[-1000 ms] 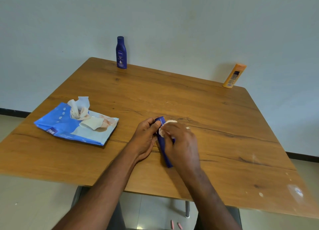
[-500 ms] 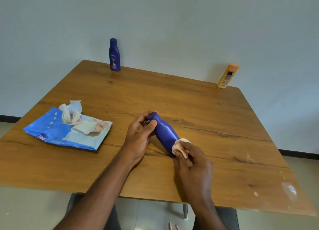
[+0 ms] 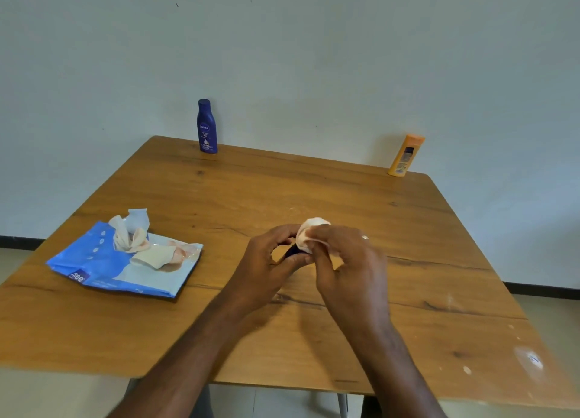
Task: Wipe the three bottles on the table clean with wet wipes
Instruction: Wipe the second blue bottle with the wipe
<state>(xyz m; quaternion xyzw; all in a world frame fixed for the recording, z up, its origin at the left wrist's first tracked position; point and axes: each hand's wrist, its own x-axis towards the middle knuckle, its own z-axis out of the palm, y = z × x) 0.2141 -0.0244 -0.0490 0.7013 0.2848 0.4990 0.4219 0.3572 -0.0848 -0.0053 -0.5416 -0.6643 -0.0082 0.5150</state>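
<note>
Nearest, over the bare wooden tabletop (image 3: 314, 348): two forearms reaching in, both hands meeting at mid-table. Left hand (image 3: 266, 267) curled around a dark blue plastic bottle (image 3: 293, 250), fingers and thumb wrapped about its body, only a sliver of blue visible between them. Right hand (image 3: 351, 267) pinching a crumpled white wet wipe (image 3: 310, 234) and pressing it against the bottle's upper end. Whether the bottle rests on the table or is lifted clear: cannot tell, hidden by the hands.

Handling, as a judgement: likely light, stiff-walled plastic, smooth and apt to turn slippery once damp. Best gripped around the middle of the body, leaving the ends free for the wipe; a firm wrap rather than a fingertip pinch to stop it twisting away. Wipe itself soft, limp, easily bunched.

To the left, well apart from the hands: a flat blue-and-white soft wet-wipe packet (image 3: 122, 260), flap open, a tuft of white wipe sticking up from the slot.

Far edge, against the pale wall: a tall dark blue lotion bottle (image 3: 207, 127) standing upright at the back left, and an orange squeeze bottle (image 3: 405, 155) at the back right corner, standing on its cap. Both untouched, well apart from each other.
</note>
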